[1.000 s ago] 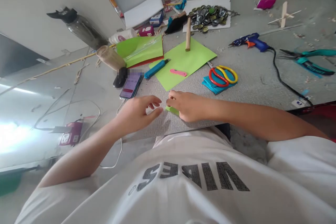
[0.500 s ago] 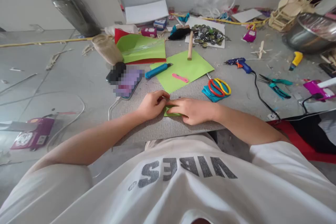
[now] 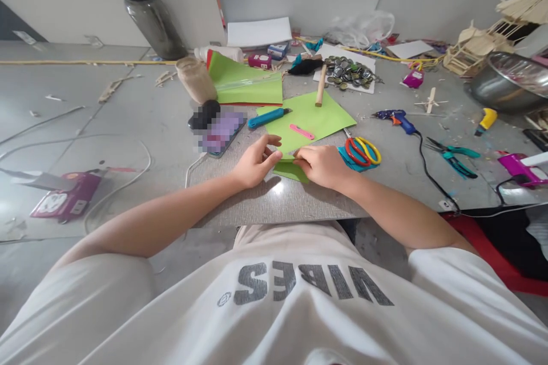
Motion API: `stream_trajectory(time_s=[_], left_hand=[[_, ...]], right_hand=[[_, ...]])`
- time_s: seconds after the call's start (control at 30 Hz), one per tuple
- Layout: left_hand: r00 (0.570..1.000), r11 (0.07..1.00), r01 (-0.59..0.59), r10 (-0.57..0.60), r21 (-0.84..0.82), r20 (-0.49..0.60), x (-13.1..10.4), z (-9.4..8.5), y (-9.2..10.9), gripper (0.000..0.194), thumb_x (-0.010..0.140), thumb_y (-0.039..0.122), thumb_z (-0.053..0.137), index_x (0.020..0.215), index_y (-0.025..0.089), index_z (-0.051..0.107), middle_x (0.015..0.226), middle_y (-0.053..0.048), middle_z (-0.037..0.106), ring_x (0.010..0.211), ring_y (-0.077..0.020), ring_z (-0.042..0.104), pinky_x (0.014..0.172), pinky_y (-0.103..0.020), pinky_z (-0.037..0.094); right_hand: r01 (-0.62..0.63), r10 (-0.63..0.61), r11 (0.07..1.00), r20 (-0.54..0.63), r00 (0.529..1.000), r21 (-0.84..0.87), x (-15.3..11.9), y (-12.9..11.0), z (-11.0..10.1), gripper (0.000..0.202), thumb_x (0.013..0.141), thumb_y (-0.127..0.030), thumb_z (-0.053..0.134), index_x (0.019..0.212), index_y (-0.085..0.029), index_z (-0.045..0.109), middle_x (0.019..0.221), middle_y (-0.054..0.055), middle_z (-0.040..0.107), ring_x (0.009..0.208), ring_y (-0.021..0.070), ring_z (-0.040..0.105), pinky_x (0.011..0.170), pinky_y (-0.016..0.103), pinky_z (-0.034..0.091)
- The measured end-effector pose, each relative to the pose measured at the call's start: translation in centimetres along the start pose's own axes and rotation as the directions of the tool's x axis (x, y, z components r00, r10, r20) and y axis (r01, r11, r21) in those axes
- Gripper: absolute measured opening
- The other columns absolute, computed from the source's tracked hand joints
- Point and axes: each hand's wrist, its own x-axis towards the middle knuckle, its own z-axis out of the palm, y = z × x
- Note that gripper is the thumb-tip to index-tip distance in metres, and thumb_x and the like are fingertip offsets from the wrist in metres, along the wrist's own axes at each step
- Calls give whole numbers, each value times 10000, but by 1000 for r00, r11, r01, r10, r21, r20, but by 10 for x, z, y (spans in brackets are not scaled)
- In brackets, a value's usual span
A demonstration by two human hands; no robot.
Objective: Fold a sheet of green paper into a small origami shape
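Over the bench, the right hand pinched a small green paper; the left hand was beside it, fingers parted.

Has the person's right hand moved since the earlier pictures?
Yes: the right hand has moved forward, away from the person's body and nearer the red-and-yellow scissors.
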Motion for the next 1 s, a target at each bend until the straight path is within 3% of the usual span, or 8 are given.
stream_trajectory(time_s=[0.1,0.23,0.43,0.57,0.7,0.87,0.93,1.0], left_hand=[[997,975,43,-55,-216,-50,1,5,-8,886,885,754,852,1526,244,513,1577,-233,704,1153,-295,788,899,-424,666],[987,914,120,-151,-387,-50,1,11,-14,944,775,584,1007,1502,293,480,1534,-182,687,1199,-285,785,914,-407,667],[991,867,110,-130,-486,-8,2,8,-14,795,764,384,1009,1413,259,567,990,11,776,821,-168,725,753,-294,577],[995,825,85,-98,-559,7,3,5,-12,742,770,331,989,1381,254,575,863,56,757,760,-158,716,732,-276,559],[995,845,-90,53,-528,-84,5,5,-14,678,803,292,933,1389,284,591,892,50,759,791,-169,715,759,-294,570],[973,920,-230,222,-317,-61,2,0,-15,170,851,244,826,1014,226,781,1015,-48,810,1003,-234,758,944,-380,595],[974,919,-216,228,-331,0,0,-4,-13,150,830,337,863,875,214,791,956,-60,810,968,-264,761,944,-414,606],[972,905,-194,230,-379,52,-1,-6,-10,362,848,563,869,793,214,792,874,-78,799,886,-286,760,899,-449,626]], right_hand=[[-71,83,991,-109,991,110,3,4,4,176,1099,-252,746,927,-221,762,997,101,886,881,262,761,765,354,402],[-99,152,959,-186,971,266,5,5,12,317,1049,-376,867,859,-248,649,895,58,812,776,218,666,745,339,424],[-39,245,787,-254,936,616,8,2,13,653,1015,-887,749,824,-282,593,785,17,628,742,216,543,739,379,494],[-51,383,643,-263,886,764,16,8,13,610,928,-840,817,794,-287,596,760,-6,550,765,209,500,789,397,524],[-78,435,604,-246,866,793,22,16,18,482,953,-716,773,818,-283,612,801,8,573,853,228,584,874,418,575],[-109,468,574,-216,857,812,24,19,23,402,919,-645,766,835,-273,640,834,20,615,866,226,601,868,408,582],[-116,477,576,-217,852,809,24,19,21,421,905,-666,771,842,-274,630,828,16,612,853,222,586,843,397,567],[-122,485,583,-223,846,804,24,20,19,455,906,-704,761,852,-279,608,821,12,605,841,219,579,804,383,549]])
